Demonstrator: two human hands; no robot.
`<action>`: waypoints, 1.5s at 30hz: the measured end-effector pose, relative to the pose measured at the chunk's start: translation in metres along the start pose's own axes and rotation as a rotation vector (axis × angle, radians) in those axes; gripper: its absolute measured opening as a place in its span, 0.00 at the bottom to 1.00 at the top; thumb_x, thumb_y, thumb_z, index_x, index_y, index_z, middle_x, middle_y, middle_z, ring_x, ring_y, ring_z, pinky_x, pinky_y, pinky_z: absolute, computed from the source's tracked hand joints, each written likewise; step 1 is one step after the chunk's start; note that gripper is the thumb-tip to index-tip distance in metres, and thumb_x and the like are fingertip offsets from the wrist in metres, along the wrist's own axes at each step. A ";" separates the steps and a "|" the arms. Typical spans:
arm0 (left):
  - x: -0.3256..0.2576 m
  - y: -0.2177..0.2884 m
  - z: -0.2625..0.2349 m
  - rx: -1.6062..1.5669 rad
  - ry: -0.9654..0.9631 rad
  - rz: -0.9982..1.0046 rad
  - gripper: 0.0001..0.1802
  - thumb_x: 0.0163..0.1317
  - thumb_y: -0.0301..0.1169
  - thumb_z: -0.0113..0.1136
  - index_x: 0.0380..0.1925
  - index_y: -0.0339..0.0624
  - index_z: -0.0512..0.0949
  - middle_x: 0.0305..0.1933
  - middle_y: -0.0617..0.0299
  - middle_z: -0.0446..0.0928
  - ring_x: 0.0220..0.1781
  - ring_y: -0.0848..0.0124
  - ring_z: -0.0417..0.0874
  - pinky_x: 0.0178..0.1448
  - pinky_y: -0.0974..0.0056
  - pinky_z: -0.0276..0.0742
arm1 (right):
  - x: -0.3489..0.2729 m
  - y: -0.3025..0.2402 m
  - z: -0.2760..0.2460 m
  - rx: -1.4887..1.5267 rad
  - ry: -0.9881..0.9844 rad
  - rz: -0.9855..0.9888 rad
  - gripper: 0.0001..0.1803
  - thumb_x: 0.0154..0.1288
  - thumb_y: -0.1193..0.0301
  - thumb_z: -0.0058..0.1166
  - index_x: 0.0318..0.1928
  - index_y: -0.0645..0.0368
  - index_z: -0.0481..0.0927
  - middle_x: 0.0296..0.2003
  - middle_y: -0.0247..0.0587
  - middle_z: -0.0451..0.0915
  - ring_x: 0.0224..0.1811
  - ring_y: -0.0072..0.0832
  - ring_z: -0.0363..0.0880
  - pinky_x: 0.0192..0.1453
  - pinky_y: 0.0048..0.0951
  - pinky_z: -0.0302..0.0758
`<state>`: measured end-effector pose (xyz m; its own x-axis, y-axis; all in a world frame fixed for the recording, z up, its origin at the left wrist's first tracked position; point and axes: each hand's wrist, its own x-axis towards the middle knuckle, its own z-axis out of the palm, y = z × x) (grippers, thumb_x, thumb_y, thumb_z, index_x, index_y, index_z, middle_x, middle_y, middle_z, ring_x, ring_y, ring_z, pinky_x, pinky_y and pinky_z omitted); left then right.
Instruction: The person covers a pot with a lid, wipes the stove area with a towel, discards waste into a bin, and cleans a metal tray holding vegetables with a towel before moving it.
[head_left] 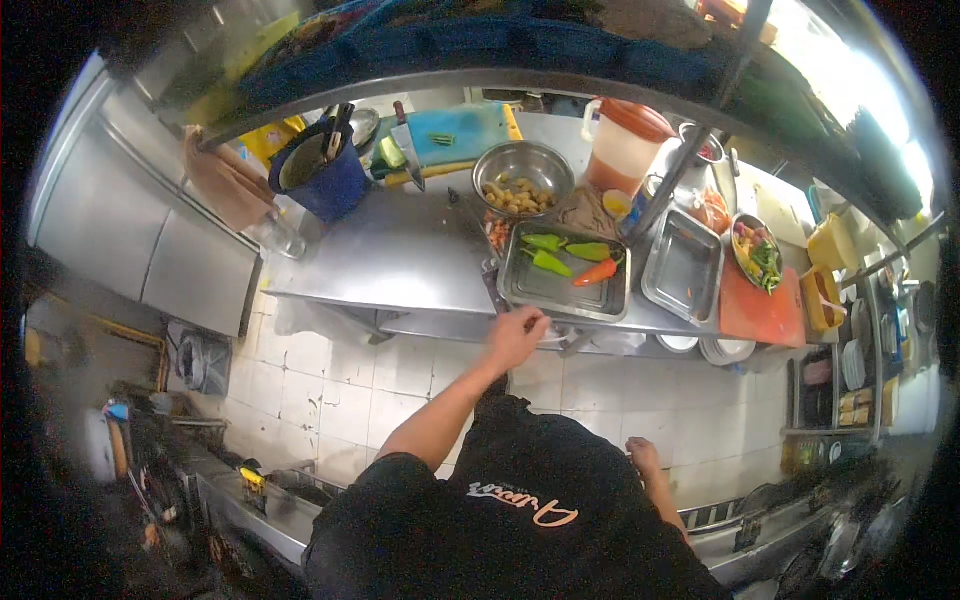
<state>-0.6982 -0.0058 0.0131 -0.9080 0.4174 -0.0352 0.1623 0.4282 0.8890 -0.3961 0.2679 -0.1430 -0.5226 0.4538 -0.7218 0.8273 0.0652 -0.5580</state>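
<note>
My left hand (517, 337) is at the table's front edge, by the near left corner of a metal tray (515, 290). Its fingers are bent together; whatever they may grip is hidden. A dark-handled utensil (491, 285) lies right beside it, along the tray's left side. Inside the tray are several green peppers (547, 262) and one orange-red pepper (597, 272). Low at my side, away from the table, hangs my right hand (645, 458); its fingers are too small and partly hidden to read. Behind the tray stands a steel bowl (522, 155) of pale chunks.
A second metal tray (683, 265), a bowl of cut vegetables (757, 253) and an orange cutting board (765, 308) are to the right. Back left are a blue bucket (320, 180), a knife (407, 150) and a blue board (470, 130). A lidded pitcher (625, 145) stands under the overhead shelf (480, 80).
</note>
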 end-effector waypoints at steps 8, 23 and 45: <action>0.027 -0.034 -0.058 0.576 -0.495 0.092 0.19 0.49 0.42 0.53 0.40 0.45 0.72 0.31 0.52 0.77 0.36 0.54 0.77 0.41 0.52 0.71 | 0.001 -0.019 0.043 -0.185 0.026 -0.560 0.13 0.54 0.66 0.53 0.39 0.59 0.77 0.23 0.39 0.76 0.21 0.24 0.73 0.19 0.26 0.68; -0.004 -0.112 -0.116 -0.032 0.193 0.094 0.29 0.52 0.26 0.44 0.58 0.52 0.59 0.33 0.50 0.74 0.31 0.58 0.76 0.34 0.57 0.71 | 0.086 -0.160 0.081 -0.362 -0.281 -0.453 0.10 0.52 0.69 0.51 0.34 0.60 0.75 0.24 0.36 0.75 0.19 0.26 0.72 0.20 0.27 0.69; -0.037 0.042 -0.349 -0.524 0.974 0.045 0.19 0.53 0.29 0.44 0.46 0.38 0.70 0.19 0.68 0.65 0.16 0.81 0.62 0.18 0.77 0.56 | 0.170 -0.083 0.105 -0.225 -0.493 -0.595 0.15 0.54 0.63 0.50 0.38 0.60 0.74 0.30 0.34 0.75 0.24 0.24 0.76 0.21 0.24 0.70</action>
<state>-0.7923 -0.2834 0.2110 -0.8582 -0.4839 0.1715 0.2279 -0.0596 0.9719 -0.5750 0.2464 -0.2626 -0.8764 -0.1542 -0.4561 0.3756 0.3738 -0.8481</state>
